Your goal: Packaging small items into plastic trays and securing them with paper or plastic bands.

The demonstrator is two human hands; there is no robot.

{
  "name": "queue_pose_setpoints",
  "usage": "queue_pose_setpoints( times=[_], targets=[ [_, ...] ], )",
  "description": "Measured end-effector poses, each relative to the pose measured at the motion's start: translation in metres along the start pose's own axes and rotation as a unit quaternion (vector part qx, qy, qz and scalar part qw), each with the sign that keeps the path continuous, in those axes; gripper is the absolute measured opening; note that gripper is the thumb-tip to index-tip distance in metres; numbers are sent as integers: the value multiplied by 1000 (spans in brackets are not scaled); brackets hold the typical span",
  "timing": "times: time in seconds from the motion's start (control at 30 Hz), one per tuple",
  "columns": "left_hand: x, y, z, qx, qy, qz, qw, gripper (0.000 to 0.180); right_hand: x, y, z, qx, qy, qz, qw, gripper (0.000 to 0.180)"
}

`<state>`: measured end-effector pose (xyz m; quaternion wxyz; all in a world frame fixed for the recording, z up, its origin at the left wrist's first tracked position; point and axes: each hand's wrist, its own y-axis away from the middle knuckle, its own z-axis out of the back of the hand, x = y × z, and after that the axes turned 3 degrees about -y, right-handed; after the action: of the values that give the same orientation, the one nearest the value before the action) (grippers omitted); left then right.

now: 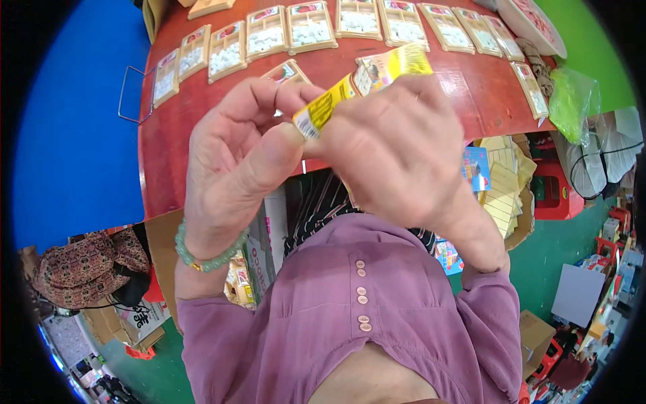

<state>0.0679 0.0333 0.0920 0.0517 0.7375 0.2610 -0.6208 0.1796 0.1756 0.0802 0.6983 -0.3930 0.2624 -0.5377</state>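
Both hands are raised over the near edge of the red table (471,87), with a yellow printed packaging strip (331,102) between them. It has a barcode at its lower left end and colourful pictures at the upper right end. My left hand (235,148) pinches the barcode end between thumb and fingertips. Across the strip's middle lies my right hand (404,145), slightly blurred, its fingers curled over it. Whether the strip is a flat sleeve or a folded box I cannot tell. Just behind the hands, one small wooden tray (288,70) is partly hidden.
Several small wooden trays (311,30) with white pieces and picture labels line the table's far side. A pale bowl (542,34) and a green plastic bag (570,101) are at the right. A blue surface (74,121) adjoins the left; a carton of yellow sheets (501,185) stands below right.
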Motion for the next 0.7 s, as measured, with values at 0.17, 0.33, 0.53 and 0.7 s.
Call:
queue_pose_setpoints(
  times=[0.17,0.33,0.53,0.7],
  targets=[
    [0,12,0,-113,-15,41,993,10,15,6,-28,-109,46,20,993,13],
    [8,25,4,-144,-80,16,986,12,23,7,-31,-50,39,-3,998,21],
    [31,31,-6,-233,60,-27,970,17,22,10,-43,-56,41,-12,998,21],
    [41,27,5,-237,74,-31,968,5,20,10,-40,1,35,-38,999,25]
  ],
)
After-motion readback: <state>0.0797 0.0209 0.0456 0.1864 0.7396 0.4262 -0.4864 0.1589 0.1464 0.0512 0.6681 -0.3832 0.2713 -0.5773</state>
